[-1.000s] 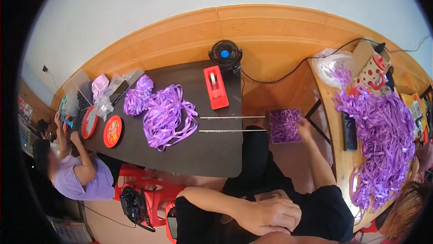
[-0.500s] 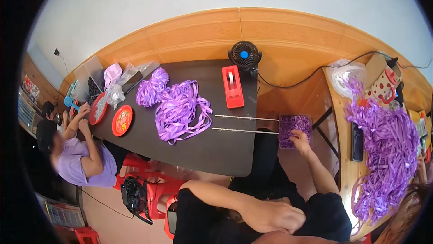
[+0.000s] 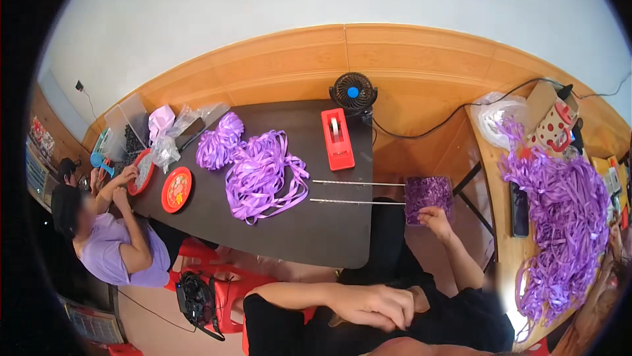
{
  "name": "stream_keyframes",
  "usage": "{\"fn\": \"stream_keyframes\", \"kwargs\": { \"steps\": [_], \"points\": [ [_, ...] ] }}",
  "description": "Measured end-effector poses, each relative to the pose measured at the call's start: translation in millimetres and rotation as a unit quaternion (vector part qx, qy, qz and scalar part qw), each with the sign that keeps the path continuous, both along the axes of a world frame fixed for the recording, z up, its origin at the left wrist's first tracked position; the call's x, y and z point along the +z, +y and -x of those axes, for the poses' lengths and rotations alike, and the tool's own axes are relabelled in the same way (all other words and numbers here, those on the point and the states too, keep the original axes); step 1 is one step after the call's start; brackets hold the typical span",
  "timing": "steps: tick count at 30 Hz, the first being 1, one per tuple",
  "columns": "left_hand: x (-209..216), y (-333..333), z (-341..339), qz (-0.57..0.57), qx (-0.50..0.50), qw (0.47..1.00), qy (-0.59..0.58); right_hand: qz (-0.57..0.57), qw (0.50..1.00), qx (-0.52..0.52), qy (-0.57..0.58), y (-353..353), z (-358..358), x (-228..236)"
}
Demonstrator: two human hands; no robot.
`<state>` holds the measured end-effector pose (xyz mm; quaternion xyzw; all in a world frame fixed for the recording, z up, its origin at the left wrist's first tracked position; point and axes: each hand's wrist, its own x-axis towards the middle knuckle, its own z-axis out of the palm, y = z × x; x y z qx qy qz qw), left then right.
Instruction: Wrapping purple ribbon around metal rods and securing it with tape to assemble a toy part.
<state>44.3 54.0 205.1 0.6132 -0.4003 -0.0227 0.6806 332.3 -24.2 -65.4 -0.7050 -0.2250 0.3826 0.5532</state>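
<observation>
Across the dark table [image 3: 316, 237] two thin rods [image 3: 359, 183] jut toward a purple glittery bundle [image 3: 428, 195], which a co-worker's hand [image 3: 436, 216] touches. Two loose purple ribbon heaps [image 3: 263, 172] lie unworked, so much seems left. Both the wearer's hands [image 3: 372, 303] rest together, loosely closed, holding nothing.

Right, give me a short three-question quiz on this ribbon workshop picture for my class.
1. True or false: the red tape dispenser lies on the dark table, close to the small black fan.
2. Multiple choice: the two thin rods reach off the table edge toward which thing? A a round red tray; B a purple box; C a phone.
3. Fill in: the loose ribbon heaped mid-table is ____ in colour.
Key: 1 true; 2 B, the purple box; 3 purple.
</observation>
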Motion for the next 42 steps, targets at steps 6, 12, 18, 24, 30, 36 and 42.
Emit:
{"fn": "stream_keyframes", "kwargs": {
  "steps": [6,12,18,24,30,36,42],
  "points": [
    [44,39,7,-0.142,0.548,0.788,-0.243,0.047,0.998,0.032,0.029,-2,10,2],
    [11,92,-4,-0.1,0.708,0.698,-0.032,0.023,0.997,0.023,0.075,8,28,32],
    [-55,134,39,-0.5,0.783,0.371,0.009,0.055,0.996,-0.011,0.075,-19,26,49],
    [-60,151,52,-0.288,0.819,0.496,0.006,0.041,0.997,-0.028,0.062,-18,36,77],
    [3,151,69,0.278,0.663,0.692,0.066,-0.121,0.993,0.0,0.014,-11,50,97],
    [13,111,59,-0.296,0.465,0.834,0.023,-0.124,0.988,0.04,-0.087,1,68,126],
    [-28,142,74,-0.395,0.768,0.502,0.046,-0.17,0.975,0.035,-0.137,5,97,162]
  ]
}}
